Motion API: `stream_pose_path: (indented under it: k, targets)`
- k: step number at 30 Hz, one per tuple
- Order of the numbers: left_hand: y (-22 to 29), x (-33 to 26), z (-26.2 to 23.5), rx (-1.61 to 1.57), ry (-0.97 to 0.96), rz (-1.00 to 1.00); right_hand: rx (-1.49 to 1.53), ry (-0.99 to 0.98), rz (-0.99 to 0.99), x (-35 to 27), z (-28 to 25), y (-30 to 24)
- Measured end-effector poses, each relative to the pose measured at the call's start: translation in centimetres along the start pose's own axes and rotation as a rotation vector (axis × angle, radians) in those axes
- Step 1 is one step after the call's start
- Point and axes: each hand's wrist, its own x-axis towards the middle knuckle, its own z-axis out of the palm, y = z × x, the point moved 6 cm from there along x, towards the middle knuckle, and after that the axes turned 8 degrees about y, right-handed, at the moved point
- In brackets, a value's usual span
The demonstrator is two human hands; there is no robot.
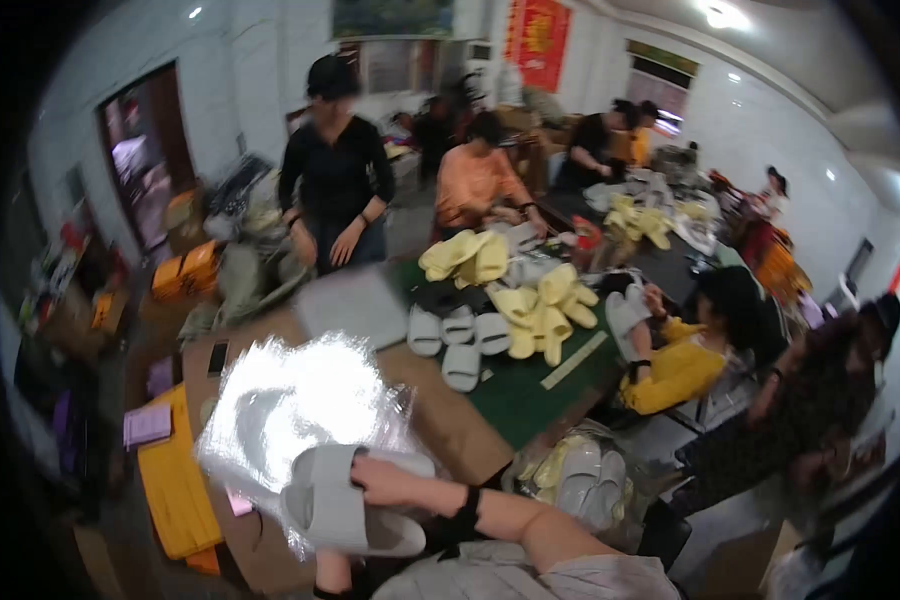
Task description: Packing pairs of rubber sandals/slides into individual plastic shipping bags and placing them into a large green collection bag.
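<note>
A stack of clear, glossy plastic bags (290, 400) lies on the table's near left part. An orange box (185, 270) stands at the left, beyond the table. A red rectangular banner (538, 35) with yellow markings hangs on the far wall. Pink paper slips (147, 424) lie at the lower left.

Bright ceiling lights (718, 15), glare on plastic bags (290, 400), motion blur, dark fisheye rim
</note>
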Motion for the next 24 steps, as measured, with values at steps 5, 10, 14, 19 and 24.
stream_pose_path:
  k: [5, 10, 14, 19, 24]
  targets:
    - [3.2, 0.8, 2.3, 0.209, 0.167, -0.023, -0.033, 0.078, 0.081, -0.9, -2.0, 0.3]
    - [5.4, -0.1, 2.2, 0.369, 0.396, -0.088, 0.040, 0.567, 0.119, -2.2, -6.3, 0.8]
    - [4.7, -0.3, 0.7, 1.356, 0.260, 0.183, -0.082, 0.479, 0.324, -1.8, -7.4, 3.7]
    - [5.3, 0.0, 0.6, 1.331, 0.241, 0.080, -0.339, 0.426, 0.211, -2.1, -6.2, 4.1]
    - [6.2, 0.3, 1.0, 1.327, 0.222, 0.039, -0.161, 0.489, 0.253, -4.0, -8.1, 4.3]
